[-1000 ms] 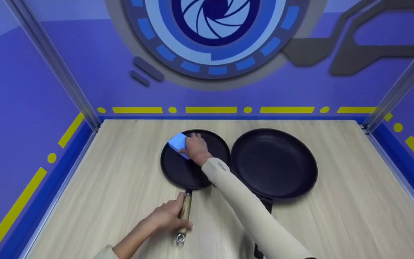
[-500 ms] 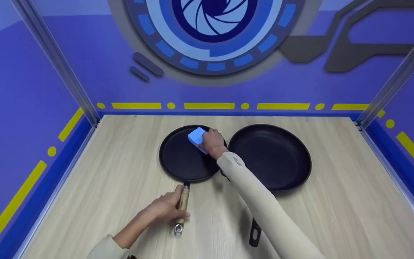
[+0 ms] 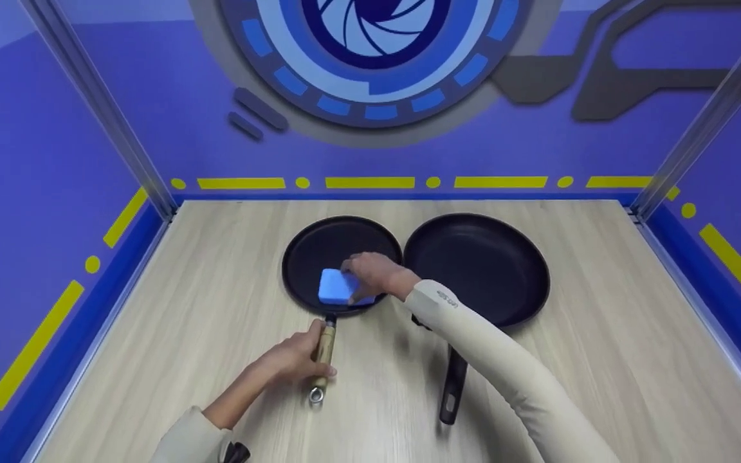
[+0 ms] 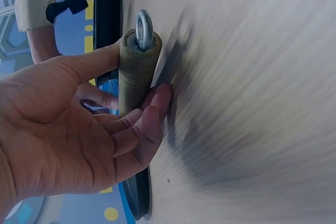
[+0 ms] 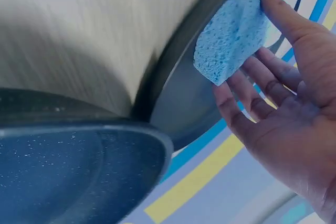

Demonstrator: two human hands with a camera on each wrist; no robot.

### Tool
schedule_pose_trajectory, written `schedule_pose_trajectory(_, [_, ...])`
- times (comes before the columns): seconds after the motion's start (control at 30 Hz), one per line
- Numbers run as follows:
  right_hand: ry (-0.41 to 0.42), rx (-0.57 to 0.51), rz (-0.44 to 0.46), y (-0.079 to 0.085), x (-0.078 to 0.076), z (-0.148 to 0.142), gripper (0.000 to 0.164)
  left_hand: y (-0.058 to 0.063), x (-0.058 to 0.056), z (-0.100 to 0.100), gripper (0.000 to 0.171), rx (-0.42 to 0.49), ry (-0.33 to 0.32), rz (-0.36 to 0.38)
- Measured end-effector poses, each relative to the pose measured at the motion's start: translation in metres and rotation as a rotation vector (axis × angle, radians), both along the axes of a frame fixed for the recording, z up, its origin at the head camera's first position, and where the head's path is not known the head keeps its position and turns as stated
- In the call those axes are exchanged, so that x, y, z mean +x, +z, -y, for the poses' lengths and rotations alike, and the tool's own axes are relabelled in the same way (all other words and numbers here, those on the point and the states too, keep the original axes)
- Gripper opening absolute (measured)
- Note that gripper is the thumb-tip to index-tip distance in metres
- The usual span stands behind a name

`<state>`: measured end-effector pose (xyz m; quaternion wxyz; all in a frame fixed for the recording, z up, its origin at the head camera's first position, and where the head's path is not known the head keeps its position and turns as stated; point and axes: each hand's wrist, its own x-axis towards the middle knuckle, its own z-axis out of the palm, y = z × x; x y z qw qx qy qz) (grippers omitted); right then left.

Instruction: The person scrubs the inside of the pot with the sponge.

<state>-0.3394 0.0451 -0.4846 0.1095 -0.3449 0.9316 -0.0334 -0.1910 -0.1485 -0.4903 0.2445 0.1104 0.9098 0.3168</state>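
Blue porous block-shaped sponge [image 3: 334, 287] should be light, soft, best held by its edges. Right hand [image 3: 374, 272] pinches it; left hand [image 3: 294, 357] grips a brown wooden pan handle [image 4: 137, 74].

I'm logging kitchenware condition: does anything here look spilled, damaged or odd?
Just one thing: pale specks on the larger pan in the right wrist view, odd against its dark surface; residue or speckled coating, I can't tell. No spill shows.
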Motion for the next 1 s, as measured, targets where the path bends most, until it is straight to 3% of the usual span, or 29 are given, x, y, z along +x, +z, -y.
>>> schedule_pose_trajectory(0.17, [0.045, 0.009, -0.010, -0.005, 0.005, -0.002, 0.066, -0.001, 0.001, 0.001, 0.067, 0.032, -0.014, -0.002])
schedule_pose_trajectory(0.37, [0.070, -0.044, 0.035, -0.006, 0.002, -0.010, 0.062, 0.000, 0.001, -0.001, 0.075, 0.008, 0.004, 0.032])
schedule_pose_trajectory(0.73, [-0.059, -0.030, 0.103, 0.000, -0.036, -0.015, 0.063, -0.001, 0.002, 0.000, 0.085, -0.018, -0.017, 0.024])
schedule_pose_trajectory(0.83, [-0.072, -0.032, 0.089, -0.003, -0.046, -0.015, 0.061, -0.002, 0.002, -0.001, 0.086, -0.024, -0.029, 0.024])
schedule_pose_trajectory(1.0, [-0.084, -0.003, -0.020, -0.007, -0.062, -0.012, 0.053, 0.000, 0.001, 0.001, 0.088, -0.018, -0.031, 0.014])
